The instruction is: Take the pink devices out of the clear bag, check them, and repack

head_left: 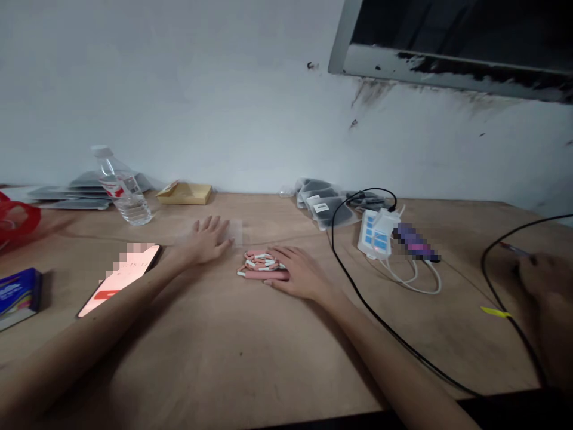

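Observation:
A coiled beaded skipping rope (pixel 259 263), pink and white with pink handles, lies on the wooden table in front of me. My right hand (pixel 299 272) is closed around its right end, thumb at the near handle and fingers over the far side, hiding that end. Farther left and a bit deeper on the table, my left hand (pixel 209 240) lies flat with its fingers spread. Under and beside it is a clear plastic bag (pixel 236 233). A phone with a lit screen (pixel 120 278) lies to the left of my left forearm.
A water bottle (pixel 128 194), a yellow box tray (pixel 188 193) and grey packets (pixel 324 206) stand or lie near the wall. At right are a power strip (pixel 375 236), a second phone (pixel 414 242), a black cable (pixel 371 307) and another person's hand (pixel 539 275).

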`<action>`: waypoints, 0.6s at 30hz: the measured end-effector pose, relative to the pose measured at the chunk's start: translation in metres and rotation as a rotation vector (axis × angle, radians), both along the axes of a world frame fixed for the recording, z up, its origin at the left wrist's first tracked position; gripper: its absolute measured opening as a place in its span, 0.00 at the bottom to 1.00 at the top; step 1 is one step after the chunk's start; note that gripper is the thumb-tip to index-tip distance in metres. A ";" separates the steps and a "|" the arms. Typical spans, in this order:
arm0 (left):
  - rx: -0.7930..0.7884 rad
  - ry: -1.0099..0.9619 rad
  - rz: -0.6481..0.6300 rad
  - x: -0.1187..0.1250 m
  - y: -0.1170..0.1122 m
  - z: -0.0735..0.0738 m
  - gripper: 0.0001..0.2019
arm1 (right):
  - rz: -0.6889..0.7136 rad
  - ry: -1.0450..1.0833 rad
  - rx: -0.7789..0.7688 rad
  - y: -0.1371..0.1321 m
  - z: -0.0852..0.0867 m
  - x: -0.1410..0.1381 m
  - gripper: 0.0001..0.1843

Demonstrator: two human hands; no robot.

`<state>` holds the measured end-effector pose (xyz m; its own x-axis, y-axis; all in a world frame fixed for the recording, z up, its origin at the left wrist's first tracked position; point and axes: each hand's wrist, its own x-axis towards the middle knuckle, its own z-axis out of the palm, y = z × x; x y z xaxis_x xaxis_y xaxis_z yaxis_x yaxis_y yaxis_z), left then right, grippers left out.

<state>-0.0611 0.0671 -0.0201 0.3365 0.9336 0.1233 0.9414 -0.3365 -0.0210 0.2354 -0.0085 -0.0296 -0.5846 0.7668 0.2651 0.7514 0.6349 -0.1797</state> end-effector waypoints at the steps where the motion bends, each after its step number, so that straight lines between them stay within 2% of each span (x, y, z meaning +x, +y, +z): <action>1: -0.015 0.013 -0.008 0.000 0.000 0.000 0.34 | 0.011 -0.009 -0.007 0.001 0.001 0.002 0.36; 8: 0.032 0.049 -0.091 0.001 -0.006 0.007 0.37 | 0.096 -0.037 -0.022 0.008 0.003 0.010 0.35; 13: -0.003 -0.015 -0.140 0.000 -0.007 0.006 0.39 | 0.114 -0.036 -0.021 0.009 0.000 0.015 0.33; 18: -0.037 0.008 -0.160 -0.002 -0.005 0.002 0.51 | 0.132 -0.021 -0.008 0.010 0.000 0.018 0.32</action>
<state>-0.0628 0.0623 -0.0176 0.4819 0.8719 0.0864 0.8757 -0.4827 -0.0134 0.2538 0.0012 -0.0292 -0.6857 0.6852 0.2456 0.6654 0.7268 -0.1702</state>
